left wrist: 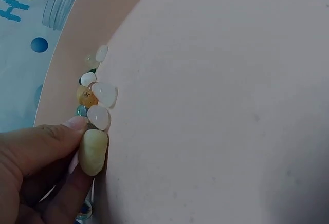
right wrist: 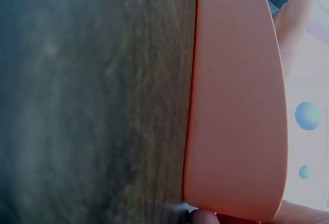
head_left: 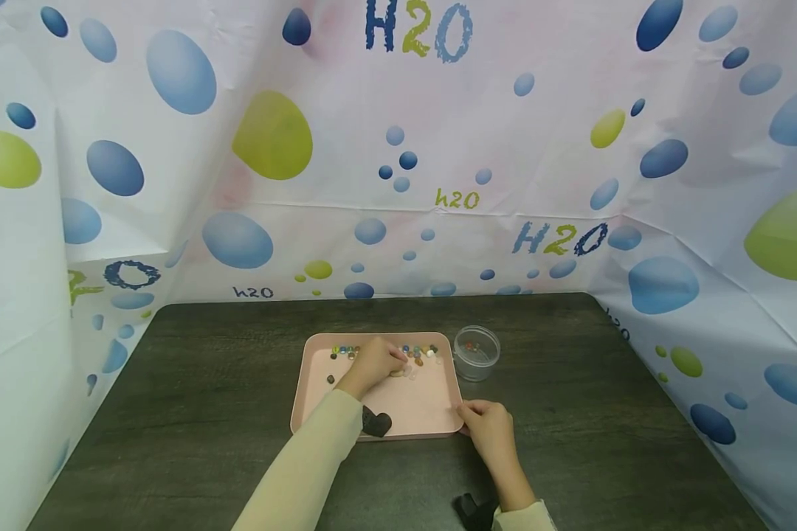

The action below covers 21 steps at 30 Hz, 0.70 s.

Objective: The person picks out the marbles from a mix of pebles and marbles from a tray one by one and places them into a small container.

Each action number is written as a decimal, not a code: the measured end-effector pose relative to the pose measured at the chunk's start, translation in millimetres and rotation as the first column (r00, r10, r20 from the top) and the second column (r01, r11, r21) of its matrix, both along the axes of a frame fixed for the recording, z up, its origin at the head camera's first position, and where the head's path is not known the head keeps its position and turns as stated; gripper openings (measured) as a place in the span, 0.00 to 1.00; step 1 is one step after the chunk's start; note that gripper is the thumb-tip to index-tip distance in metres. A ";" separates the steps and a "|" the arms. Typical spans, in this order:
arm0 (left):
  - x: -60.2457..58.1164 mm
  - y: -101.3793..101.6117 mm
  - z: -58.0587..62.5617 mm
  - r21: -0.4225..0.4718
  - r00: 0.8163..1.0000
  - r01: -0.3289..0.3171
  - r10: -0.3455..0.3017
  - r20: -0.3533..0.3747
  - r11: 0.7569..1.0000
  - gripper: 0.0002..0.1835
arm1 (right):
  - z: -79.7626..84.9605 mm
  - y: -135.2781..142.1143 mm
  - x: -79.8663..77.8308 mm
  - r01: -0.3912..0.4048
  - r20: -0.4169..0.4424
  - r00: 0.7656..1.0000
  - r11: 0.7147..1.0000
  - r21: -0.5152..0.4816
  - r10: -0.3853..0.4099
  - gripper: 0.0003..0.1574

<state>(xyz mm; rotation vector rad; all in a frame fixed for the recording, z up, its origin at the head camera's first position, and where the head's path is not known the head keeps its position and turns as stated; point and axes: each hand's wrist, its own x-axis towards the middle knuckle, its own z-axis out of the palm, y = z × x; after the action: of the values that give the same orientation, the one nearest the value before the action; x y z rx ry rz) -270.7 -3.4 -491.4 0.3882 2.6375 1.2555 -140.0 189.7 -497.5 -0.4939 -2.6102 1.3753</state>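
My left hand (head_left: 372, 363) reaches into the pink tray (head_left: 425, 413). Its thumb and finger pinch a smooth pale yellow pebble (left wrist: 93, 152) next to the row of small stones. Beside the pebble are milky white stones (left wrist: 99, 117), an orange-brown stone (left wrist: 88, 98) and a blue-green one (left wrist: 81, 111), along the tray's far wall. At the tray's near right corner, my right hand (head_left: 490, 428) grips the rim, with fingertips under the corner in the right wrist view.
A clear round jar (head_left: 477, 354) with a few small reddish pieces stands right of the tray. One dark stone (head_left: 330, 379) lies alone in the tray's left part. Colourful marbles (head_left: 345, 350) line the far left side. Below is a dark wooden table (head_left: 206, 413), backed by a patterned curtain.
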 end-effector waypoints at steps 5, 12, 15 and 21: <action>0.5 -0.2 1.2 0.024 1.000 -0.014 0.014 0.023 1.000 0.02 | 1.7 -0.2 0.2 0.001 0.002 1.000 1.000 -0.005 -0.001 0.11; 0.4 -1.4 -1.4 0.143 0.994 -0.062 0.048 0.094 0.988 0.05 | -1.0 0.9 0.2 -0.005 -0.009 1.000 1.000 -0.018 0.005 0.11; -1.1 -0.2 1.5 0.212 0.988 -0.088 0.058 0.142 0.973 0.08 | -1.1 0.6 -0.2 0.001 -0.005 1.000 1.000 -0.014 -0.001 0.11; -4.4 7.0 14.6 0.327 0.973 -0.127 0.054 0.223 0.936 0.10 | -0.5 0.7 -0.9 0.000 -0.006 1.000 1.000 -0.026 -0.001 0.10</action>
<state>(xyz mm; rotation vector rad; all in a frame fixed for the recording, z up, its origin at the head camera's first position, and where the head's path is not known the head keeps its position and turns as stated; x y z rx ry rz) -275.1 3.6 -476.8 0.1701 2.2852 1.6880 -140.9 190.3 -498.1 -0.4927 -2.5901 1.4100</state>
